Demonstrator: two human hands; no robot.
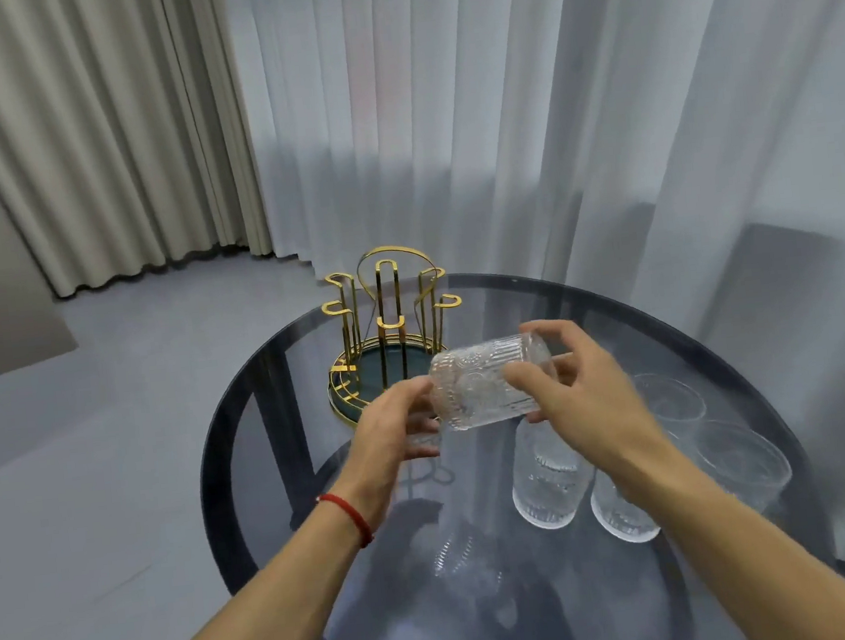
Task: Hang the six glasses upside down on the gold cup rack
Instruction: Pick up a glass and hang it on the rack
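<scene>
Between both hands' grip (pixel 470 408), glass (pixel 488 385) lies sideways above table (pixel 246 440).

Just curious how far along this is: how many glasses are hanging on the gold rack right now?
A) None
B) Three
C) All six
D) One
A: every prong of the gold rack is bare, one glass lies sideways between the left hand and right hand, and the other glasses stand on the glass table.
</scene>
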